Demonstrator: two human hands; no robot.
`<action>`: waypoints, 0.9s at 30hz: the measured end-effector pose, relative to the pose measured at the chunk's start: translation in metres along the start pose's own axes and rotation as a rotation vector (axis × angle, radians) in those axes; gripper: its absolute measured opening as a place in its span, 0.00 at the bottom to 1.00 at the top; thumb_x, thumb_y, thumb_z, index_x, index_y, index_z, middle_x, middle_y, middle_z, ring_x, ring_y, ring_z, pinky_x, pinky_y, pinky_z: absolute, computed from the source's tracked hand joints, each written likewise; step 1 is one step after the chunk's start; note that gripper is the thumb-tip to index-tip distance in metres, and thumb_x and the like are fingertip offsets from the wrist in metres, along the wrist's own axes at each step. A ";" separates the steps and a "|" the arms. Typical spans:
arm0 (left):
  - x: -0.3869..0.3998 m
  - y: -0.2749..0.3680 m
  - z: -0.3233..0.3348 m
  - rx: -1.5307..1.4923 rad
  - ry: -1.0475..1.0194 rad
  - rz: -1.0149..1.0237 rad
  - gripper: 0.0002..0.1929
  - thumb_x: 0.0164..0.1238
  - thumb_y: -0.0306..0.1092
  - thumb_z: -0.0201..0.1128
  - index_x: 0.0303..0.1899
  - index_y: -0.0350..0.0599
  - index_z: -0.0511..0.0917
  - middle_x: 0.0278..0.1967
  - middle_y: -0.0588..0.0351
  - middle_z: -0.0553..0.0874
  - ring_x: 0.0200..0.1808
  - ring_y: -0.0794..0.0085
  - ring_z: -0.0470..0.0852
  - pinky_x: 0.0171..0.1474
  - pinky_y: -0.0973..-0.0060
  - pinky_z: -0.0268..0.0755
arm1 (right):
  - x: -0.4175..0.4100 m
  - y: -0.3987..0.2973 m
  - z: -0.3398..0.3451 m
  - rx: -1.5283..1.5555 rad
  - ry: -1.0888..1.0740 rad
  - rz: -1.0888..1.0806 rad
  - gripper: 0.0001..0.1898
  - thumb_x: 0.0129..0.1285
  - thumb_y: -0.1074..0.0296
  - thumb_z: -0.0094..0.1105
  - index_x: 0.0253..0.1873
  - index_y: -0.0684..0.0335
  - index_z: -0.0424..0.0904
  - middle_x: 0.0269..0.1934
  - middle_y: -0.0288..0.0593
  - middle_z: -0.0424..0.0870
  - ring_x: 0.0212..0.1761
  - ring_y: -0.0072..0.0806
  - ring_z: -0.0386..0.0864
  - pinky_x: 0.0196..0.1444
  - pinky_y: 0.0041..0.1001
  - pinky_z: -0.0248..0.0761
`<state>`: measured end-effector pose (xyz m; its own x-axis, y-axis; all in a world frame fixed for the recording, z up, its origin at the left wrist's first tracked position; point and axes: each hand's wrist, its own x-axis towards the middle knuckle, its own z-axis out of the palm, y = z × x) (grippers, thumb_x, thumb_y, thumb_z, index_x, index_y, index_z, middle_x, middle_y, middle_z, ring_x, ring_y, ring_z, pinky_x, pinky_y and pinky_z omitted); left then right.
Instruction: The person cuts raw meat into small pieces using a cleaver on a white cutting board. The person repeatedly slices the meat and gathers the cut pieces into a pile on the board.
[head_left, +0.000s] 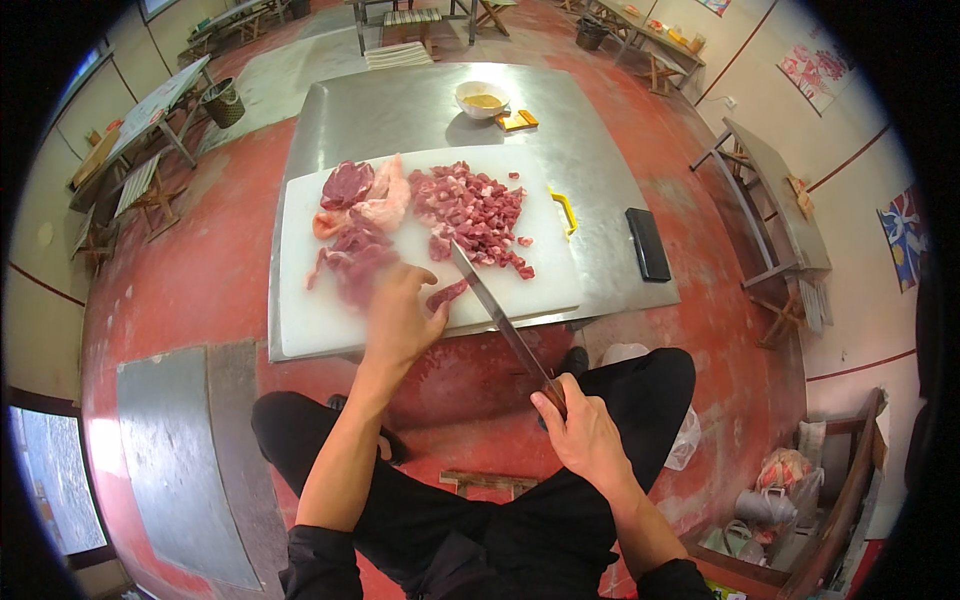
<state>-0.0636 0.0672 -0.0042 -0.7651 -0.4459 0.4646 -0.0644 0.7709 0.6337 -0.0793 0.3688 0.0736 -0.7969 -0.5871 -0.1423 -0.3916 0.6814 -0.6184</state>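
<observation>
My right hand (585, 431) grips the wooden handle of a long kitchen knife (501, 319), whose blade slants up and left over the near edge of a white cutting board (307, 315). The knife's tip is at the near side of a heap of diced raw meat (469, 210). My left hand (405, 307) is blurred over the board, between a large slab of raw red meat (360, 259) and a narrow meat strip (448, 295). Its fingertips are partly hidden, so its hold is unclear. Behind the slab lie a pale fatty piece (386, 193) and a round red cut (347, 184).
The board rests on a low metal table (397, 97). A white bowl (481, 100) with yellowish contents stands at the back, beside an orange packet (517, 121). A yellow handle (564, 211) juts from the board's right side, and a black phone-like object (648, 244) lies farther right.
</observation>
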 end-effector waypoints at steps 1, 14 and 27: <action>0.000 -0.002 0.000 -0.021 -0.018 -0.014 0.10 0.61 0.28 0.79 0.44 0.40 0.92 0.40 0.46 0.92 0.45 0.49 0.91 0.54 0.55 0.82 | -0.001 0.000 0.001 -0.012 -0.024 -0.015 0.21 0.87 0.51 0.61 0.51 0.68 0.73 0.32 0.67 0.87 0.37 0.71 0.87 0.38 0.58 0.78; -0.004 -0.015 0.014 0.026 -0.134 0.035 0.09 0.62 0.26 0.79 0.42 0.37 0.93 0.42 0.41 0.93 0.45 0.43 0.92 0.52 0.55 0.85 | 0.067 -0.036 0.036 -0.241 -0.084 -0.089 0.20 0.87 0.51 0.59 0.55 0.67 0.73 0.34 0.72 0.89 0.40 0.73 0.90 0.42 0.63 0.84; -0.010 -0.009 0.003 -0.158 -0.094 -0.056 0.09 0.63 0.27 0.79 0.44 0.37 0.93 0.41 0.47 0.92 0.41 0.52 0.92 0.49 0.61 0.85 | 0.003 -0.006 0.003 -0.237 -0.073 -0.086 0.20 0.86 0.52 0.61 0.52 0.66 0.72 0.29 0.69 0.87 0.33 0.71 0.87 0.34 0.62 0.80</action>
<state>-0.0573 0.0656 -0.0161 -0.8199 -0.4358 0.3713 -0.0126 0.6621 0.7493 -0.0780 0.3618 0.0750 -0.7237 -0.6718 -0.1578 -0.5604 0.7056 -0.4337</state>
